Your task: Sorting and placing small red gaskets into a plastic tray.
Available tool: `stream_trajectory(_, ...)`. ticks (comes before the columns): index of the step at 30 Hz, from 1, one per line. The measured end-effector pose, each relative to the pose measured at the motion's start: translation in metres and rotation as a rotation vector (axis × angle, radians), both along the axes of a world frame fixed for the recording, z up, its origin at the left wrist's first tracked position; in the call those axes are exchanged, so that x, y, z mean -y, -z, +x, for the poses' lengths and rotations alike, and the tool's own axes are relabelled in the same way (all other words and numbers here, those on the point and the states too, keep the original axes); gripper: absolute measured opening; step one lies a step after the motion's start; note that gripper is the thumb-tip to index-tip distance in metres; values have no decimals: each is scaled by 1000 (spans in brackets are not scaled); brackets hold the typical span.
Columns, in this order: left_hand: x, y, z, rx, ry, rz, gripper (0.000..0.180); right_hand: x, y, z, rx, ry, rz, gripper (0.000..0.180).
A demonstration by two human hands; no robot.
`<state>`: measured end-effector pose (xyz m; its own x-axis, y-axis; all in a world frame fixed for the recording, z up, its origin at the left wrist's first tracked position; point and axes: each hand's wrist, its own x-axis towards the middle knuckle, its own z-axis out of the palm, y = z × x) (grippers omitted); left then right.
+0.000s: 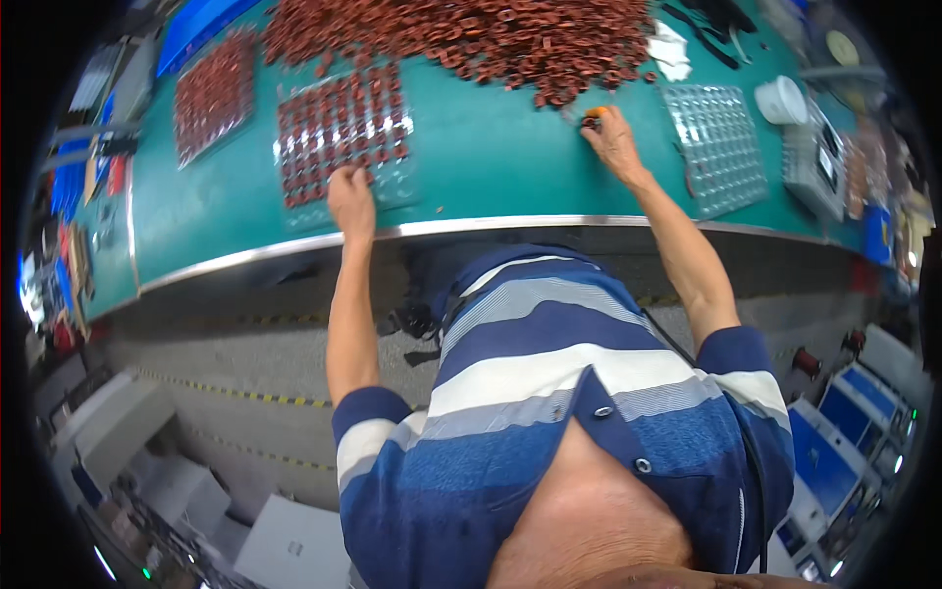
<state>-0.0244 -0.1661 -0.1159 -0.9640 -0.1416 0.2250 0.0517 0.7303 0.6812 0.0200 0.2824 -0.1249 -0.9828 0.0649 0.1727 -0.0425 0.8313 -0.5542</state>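
Right grip [616, 142] pinched a small dark piece [591, 123] beside the heap of red-brown oval rings [471, 39], far edge of green desk [500, 157]. Left grip [350, 201] overlay near edge of clear plastic pocketed tray [394, 187]; couldn't tell its hold. Rings looked light, stiff; rims probably best pinched.

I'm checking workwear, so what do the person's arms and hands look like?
The left hand and right hand are gloveless, with no watch visible. Both forearms are bare. The left sleeve and right sleeve are short, with navy hems, then white, grey and blue stripes. A dark cable runs beside the right sleeve.
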Motion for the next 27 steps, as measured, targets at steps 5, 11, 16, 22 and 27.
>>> stream_trajectory(5,-63,-43,15,306,186,318,26,39,-59,14,-133,120,-259,32)
stream_trajectory(11,-179,-73,26,547,764,887,33,110,-112,28,-317,-47,-157,35)
stream_trajectory(16,-190,-81,29,630,730,1194,31,121,-130,41,-308,5,-272,44)
stream_trajectory(22,-181,-92,30,690,883,1146,30,98,-137,38,1,92,-619,36)
stream_trajectory(27,-179,-103,42,611,789,1072,25,93,-136,33,160,103,-834,30)
